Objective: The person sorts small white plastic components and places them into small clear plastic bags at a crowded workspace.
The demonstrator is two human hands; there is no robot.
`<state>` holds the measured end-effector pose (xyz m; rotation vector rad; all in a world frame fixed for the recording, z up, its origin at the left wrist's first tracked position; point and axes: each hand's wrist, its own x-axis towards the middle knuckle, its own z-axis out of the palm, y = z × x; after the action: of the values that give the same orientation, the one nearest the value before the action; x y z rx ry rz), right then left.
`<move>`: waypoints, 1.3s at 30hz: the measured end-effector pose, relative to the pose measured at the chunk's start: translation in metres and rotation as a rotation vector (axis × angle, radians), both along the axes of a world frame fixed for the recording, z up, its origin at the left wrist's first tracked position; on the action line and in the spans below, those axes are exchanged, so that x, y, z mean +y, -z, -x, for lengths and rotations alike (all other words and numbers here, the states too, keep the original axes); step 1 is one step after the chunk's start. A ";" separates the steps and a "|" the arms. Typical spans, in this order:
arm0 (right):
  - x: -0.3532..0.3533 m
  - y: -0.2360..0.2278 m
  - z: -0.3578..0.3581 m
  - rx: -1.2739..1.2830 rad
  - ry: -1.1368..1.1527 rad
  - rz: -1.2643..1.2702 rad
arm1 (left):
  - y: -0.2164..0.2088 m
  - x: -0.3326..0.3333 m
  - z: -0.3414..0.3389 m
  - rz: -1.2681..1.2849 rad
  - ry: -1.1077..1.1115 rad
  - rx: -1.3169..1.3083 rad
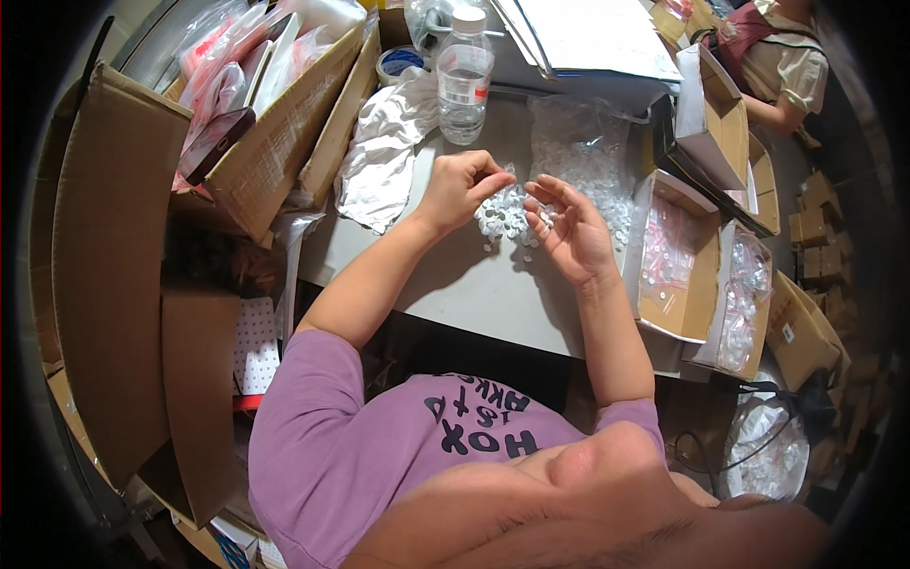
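Note:
A loose pile of small white, roundish pieces (pixel 500 216) lies on the grey table, too small to tell their kind. My left hand (pixel 460 192) is over the pile's left side, thumb and forefinger pinched together. Whatever sits between those fingertips is too small to make out. Across from it, my right hand (pixel 575 232) is half turned up at the pile's right side, its fingers apart and slightly curled. Some white pieces show close to its fingers; whether it touches them is unclear. Behind the right hand lies a clear plastic bag (pixel 578 133) with many similar pieces.
A water bottle (pixel 464 81) stands behind the pile, beside a crumpled white cloth (pixel 384 156). Papers (pixel 597 38) lie at the back. Cardboard boxes (pixel 275 142) crowd the left; an open box (pixel 697 275) of small bags stands right. Another person's arm (pixel 773 114) shows far right.

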<state>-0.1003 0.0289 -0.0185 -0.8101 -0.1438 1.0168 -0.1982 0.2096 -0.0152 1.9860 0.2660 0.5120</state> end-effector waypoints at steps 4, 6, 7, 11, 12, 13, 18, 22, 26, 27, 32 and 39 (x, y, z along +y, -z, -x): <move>-0.001 0.002 -0.003 0.027 0.050 -0.045 | 0.010 -0.002 -0.002 0.093 0.059 -0.037; -0.002 0.001 -0.004 0.036 0.071 -0.066 | 0.014 -0.006 -0.006 0.109 0.153 -0.167; -0.003 0.001 -0.004 0.045 0.094 -0.090 | 0.014 -0.008 -0.006 0.110 0.152 -0.169; -0.001 -0.001 -0.003 0.071 0.105 -0.147 | 0.013 -0.015 -0.005 -0.125 0.206 -0.228; -0.001 -0.002 -0.002 0.073 0.125 -0.165 | 0.013 -0.016 -0.004 -0.142 0.191 -0.198; -0.001 -0.002 -0.001 0.076 0.146 -0.182 | 0.013 -0.017 -0.003 -0.157 0.175 -0.167; 0.001 -0.008 0.004 -0.001 0.221 -0.232 | 0.015 -0.024 -0.002 -0.233 0.197 -0.177; 0.006 -0.011 0.011 -0.189 0.290 -0.224 | 0.015 -0.031 -0.002 -0.261 0.213 -0.178; 0.011 -0.009 0.016 -0.361 0.320 -0.206 | 0.013 -0.035 -0.001 -0.262 0.211 -0.141; 0.013 -0.009 0.018 -0.401 0.337 -0.188 | 0.014 -0.036 -0.001 -0.260 0.203 -0.130; 0.017 -0.008 0.026 -0.522 0.346 -0.155 | 0.022 -0.036 -0.003 -0.295 0.177 -0.155; 0.017 -0.003 0.029 -0.621 0.346 -0.128 | 0.021 -0.037 -0.003 -0.269 0.161 -0.140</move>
<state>-0.1290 0.0463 -0.0159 -0.9732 -0.5729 0.4025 -0.1948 0.1725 -0.0367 2.1964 -0.0526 0.6042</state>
